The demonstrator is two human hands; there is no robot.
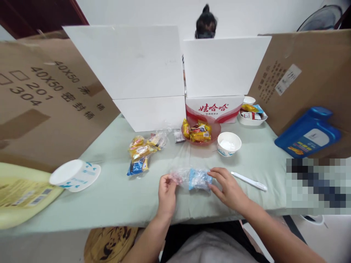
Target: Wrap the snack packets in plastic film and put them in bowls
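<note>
Near the table's front edge lies a blue-and-clear snack packet (pixel 200 179), with crinkled clear plastic wrap (pixel 181 174) at its left. My left hand (pixel 167 191) is closed, pinching the left end of that clear plastic. My right hand (pixel 226 186) has its thumb and fingers around the packet's right edge. Beyond my hands, a red translucent bowl (pixel 216 128) holds several yellow-wrapped snacks (pixel 201 136). Farther left, more wrapped snacks (pixel 142 150) lie in clear plastic, with a blue packet (pixel 138 166) at the near end.
Right of my hand lies a white box cutter (pixel 249 181). A paper bowl (pixel 229 144) stands behind it. White panels (pixel 148 65) and cardboard (pixel 49 95) wall the table. A tipped paper bowl (pixel 74 175), yellow bottle (pixel 24 195) and blue bottle (pixel 309 133) flank it. Someone's head shows beyond.
</note>
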